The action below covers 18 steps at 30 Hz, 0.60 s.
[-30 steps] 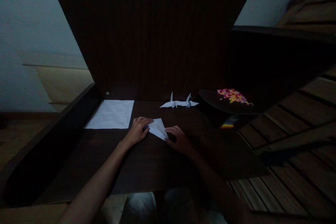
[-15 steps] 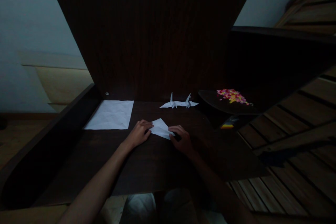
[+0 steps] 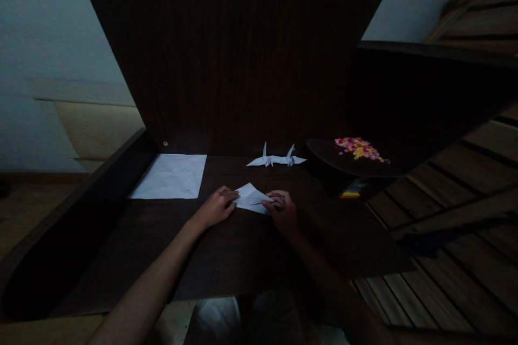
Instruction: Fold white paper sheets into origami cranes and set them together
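Note:
A small piece of folded white paper lies on the dark wooden desk, one pointed corner toward the back. My left hand rests at its left side, thumb and fingers gripping that edge. At the right corner, my right hand pinches a layer of the paper between thumb and fingers, and a crease opens beside the fingertips. Behind the hands stand two white paper cranes, side by side near the back panel. A larger white sheet with creases lies flat to the left.
On a dark curved shelf at the right sits a heap of small pink, red and yellow pieces. A low side board borders the desk on the left. A tall dark panel rises behind.
My right hand has shifted slightly right, drawing the paper's right corner outward into a sharper point. My left hand has moved a little to the right with the paper.

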Each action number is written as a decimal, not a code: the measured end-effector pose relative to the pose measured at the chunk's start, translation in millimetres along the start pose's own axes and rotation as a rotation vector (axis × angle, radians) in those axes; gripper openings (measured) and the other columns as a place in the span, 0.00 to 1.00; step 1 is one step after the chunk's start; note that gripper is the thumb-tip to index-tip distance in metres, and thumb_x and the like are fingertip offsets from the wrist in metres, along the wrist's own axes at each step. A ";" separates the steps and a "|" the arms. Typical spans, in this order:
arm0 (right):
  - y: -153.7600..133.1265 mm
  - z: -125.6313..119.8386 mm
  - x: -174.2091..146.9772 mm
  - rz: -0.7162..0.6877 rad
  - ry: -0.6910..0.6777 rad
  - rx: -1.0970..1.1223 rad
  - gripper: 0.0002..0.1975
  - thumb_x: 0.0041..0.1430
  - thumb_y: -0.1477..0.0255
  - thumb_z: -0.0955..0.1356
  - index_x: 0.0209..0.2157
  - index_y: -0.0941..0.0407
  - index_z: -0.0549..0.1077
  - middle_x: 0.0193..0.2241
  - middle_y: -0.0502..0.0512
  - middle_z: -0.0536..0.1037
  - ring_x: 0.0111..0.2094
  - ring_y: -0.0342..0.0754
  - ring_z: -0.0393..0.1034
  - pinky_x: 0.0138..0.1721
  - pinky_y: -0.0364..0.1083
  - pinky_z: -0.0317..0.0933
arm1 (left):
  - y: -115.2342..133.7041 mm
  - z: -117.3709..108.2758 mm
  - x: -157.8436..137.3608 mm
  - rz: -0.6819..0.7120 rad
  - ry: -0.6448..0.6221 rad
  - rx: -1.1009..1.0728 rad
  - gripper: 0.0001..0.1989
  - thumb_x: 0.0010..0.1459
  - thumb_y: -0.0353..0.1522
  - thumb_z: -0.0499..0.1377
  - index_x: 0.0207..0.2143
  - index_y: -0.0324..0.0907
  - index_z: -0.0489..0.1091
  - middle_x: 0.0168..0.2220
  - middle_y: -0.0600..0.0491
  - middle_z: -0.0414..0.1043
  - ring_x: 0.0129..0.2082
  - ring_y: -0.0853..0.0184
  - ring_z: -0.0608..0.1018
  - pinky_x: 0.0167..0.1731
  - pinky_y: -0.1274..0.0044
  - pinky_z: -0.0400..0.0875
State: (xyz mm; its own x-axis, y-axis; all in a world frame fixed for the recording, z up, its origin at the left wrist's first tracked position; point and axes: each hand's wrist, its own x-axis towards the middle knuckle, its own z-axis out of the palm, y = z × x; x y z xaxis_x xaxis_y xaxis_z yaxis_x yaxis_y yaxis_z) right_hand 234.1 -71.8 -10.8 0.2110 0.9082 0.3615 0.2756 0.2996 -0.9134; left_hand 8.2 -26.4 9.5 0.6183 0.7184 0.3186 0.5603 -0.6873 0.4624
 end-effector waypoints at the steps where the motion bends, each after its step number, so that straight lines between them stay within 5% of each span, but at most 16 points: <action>1: 0.1 0.5 -0.1 0.007 0.008 0.024 0.19 0.47 0.64 0.73 0.39 0.55 0.65 0.35 0.56 0.76 0.36 0.50 0.75 0.35 0.49 0.72 | 0.0 0.3 0.0 0.005 -0.004 0.002 0.14 0.57 0.27 0.54 0.46 0.40 0.72 0.45 0.48 0.74 0.47 0.62 0.71 0.50 0.69 0.67; 8: -3.1 1.6 -0.9 -0.011 -0.030 0.109 0.26 0.44 0.67 0.74 0.44 0.54 0.62 0.42 0.61 0.76 0.40 0.51 0.74 0.39 0.51 0.72 | 2.4 -0.3 -0.3 -0.015 -0.024 0.015 0.17 0.56 0.27 0.54 0.48 0.39 0.70 0.46 0.47 0.73 0.47 0.63 0.72 0.50 0.70 0.67; 18: 1.5 -1.2 -0.5 -0.062 -0.317 -0.085 0.36 0.55 0.67 0.68 0.62 0.53 0.51 0.55 0.62 0.68 0.52 0.53 0.68 0.53 0.56 0.63 | 5.2 0.2 -1.6 -0.101 -0.033 -0.010 0.30 0.56 0.30 0.53 0.61 0.40 0.52 0.57 0.46 0.63 0.56 0.60 0.66 0.59 0.64 0.55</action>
State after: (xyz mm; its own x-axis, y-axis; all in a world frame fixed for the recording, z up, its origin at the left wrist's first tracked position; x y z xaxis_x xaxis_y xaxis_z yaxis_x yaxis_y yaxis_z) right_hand 235.4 -72.1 -12.1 -0.1074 0.9387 0.3275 0.3590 0.3438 -0.8677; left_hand 10.2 -31.1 11.2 0.5772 0.7798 0.2425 0.6152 -0.6105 0.4988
